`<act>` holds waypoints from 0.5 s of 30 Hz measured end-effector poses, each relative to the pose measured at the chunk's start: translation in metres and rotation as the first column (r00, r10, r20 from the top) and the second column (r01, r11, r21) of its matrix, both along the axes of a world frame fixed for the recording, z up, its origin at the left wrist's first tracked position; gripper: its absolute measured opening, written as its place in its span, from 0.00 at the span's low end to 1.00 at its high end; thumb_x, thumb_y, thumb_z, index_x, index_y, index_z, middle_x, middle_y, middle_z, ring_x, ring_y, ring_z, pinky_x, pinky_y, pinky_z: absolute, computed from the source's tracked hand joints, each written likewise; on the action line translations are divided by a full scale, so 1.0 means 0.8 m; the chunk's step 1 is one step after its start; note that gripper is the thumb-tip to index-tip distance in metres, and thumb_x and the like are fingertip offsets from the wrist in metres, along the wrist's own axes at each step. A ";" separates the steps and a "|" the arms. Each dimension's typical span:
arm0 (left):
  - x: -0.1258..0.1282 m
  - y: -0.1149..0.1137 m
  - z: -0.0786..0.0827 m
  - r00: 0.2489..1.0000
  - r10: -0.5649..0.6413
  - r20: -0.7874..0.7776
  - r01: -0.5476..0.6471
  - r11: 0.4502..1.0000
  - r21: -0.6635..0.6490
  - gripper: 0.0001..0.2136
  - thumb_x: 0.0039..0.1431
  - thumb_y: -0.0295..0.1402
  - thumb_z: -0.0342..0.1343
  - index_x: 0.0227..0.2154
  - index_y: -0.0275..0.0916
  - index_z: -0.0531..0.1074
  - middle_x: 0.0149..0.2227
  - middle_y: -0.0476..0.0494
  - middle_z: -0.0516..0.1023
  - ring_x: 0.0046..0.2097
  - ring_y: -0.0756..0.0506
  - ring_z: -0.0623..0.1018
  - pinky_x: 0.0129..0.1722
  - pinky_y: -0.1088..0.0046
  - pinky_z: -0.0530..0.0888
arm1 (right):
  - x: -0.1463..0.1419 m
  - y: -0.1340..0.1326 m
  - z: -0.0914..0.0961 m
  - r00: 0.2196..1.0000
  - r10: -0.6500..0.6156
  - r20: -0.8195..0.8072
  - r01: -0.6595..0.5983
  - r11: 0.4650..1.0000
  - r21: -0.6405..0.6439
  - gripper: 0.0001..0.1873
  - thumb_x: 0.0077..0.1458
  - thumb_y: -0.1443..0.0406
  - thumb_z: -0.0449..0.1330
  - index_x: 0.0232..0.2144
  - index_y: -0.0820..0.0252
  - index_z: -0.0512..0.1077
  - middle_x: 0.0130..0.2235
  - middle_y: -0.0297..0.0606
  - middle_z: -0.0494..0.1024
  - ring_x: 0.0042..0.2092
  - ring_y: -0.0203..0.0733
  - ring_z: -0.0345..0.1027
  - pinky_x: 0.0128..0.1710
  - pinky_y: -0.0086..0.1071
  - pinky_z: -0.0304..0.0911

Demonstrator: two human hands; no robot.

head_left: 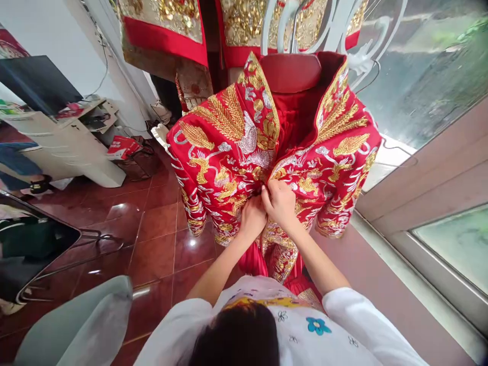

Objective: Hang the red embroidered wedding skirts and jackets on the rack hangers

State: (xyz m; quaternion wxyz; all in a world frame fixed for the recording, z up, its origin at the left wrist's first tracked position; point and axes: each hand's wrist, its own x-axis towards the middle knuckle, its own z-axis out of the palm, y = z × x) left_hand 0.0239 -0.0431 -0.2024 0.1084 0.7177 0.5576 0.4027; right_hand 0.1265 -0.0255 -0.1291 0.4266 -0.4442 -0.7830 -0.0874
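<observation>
Pinching at the front opening of a red jacket (229, 168)

The jacket hangs directly ahead of the person's hands, collar up and spread apart, its breast thick with gold and silver embroidery. The right hand (281, 202) presses against the front edge below the collar opening, thumb and fingers bent in a grip on the cloth. The left hand (253, 217) touches the jacket just beside it, a little lower, with fingers curled in toward the same edge; its fingertips are hidden, so I cannot tell whether they grasp anything. The two hands themselves cover the lower front opening.

Inside the jacket's collar sits a dark red rounded piece (292, 73), and behind it rises white scrolled metalwork (331, 30). Beyond the jacket, at the top, hang garments covered in gold sequins (173, 18) with red borders. Below the jacket, between the forearms, red fringe (253, 260) hangs next to an embroidered panel (282, 262).

Well to the left of the jacket stand a pale desk (82, 150) bearing a dark screen (43, 84), and a red box (124, 147); another person's leg in blue (17, 158) shows at the desk. Nearer the viewer on that side are a reflective panel (38, 249) and a grey chair (76, 325). To the right of the jacket, a framed glass pane (427, 66) runs alongside
</observation>
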 end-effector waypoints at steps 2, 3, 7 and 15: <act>-0.005 -0.027 -0.025 0.980 0.029 0.195 -0.002 0.990 -0.141 0.08 0.54 0.30 0.53 0.36 0.36 0.72 0.40 0.36 0.74 0.47 0.38 0.71 0.53 0.58 0.63 | 0.007 -0.015 -0.024 0.994 0.057 -0.090 -0.064 0.995 -0.074 0.12 0.61 0.63 0.46 0.31 0.62 0.66 0.32 0.42 0.70 0.35 0.40 0.59 0.35 0.33 0.54; -0.009 -0.043 -0.043 0.948 0.066 0.313 0.007 0.974 -0.228 0.07 0.53 0.32 0.55 0.34 0.38 0.72 0.40 0.38 0.74 0.48 0.39 0.71 0.55 0.59 0.62 | 0.012 -0.026 -0.041 0.980 0.110 -0.167 -0.135 0.980 -0.146 0.11 0.60 0.63 0.48 0.35 0.62 0.67 0.35 0.43 0.71 0.38 0.41 0.60 0.39 0.35 0.56; -0.029 -0.102 -0.129 0.769 0.275 0.577 0.083 0.852 -0.517 0.08 0.51 0.38 0.57 0.26 0.38 0.70 0.30 0.41 0.74 0.39 0.41 0.74 0.48 0.58 0.67 | 0.040 -0.076 -0.151 0.630 -0.156 -0.761 -0.397 0.778 -0.487 0.10 0.50 0.59 0.60 0.32 0.59 0.69 0.37 0.40 0.72 0.42 0.43 0.64 0.48 0.39 0.58; -0.044 -0.107 -0.231 0.248 0.573 0.781 0.303 0.720 -0.624 0.09 0.52 0.36 0.58 0.36 0.42 0.68 0.47 0.42 0.73 0.49 0.46 0.74 0.49 0.66 0.69 | 0.091 -0.100 -0.314 0.196 -0.580 -0.791 -0.670 0.509 -0.540 0.22 0.36 0.56 0.65 0.35 0.56 0.65 0.39 0.38 0.74 0.41 0.41 0.69 0.41 0.39 0.67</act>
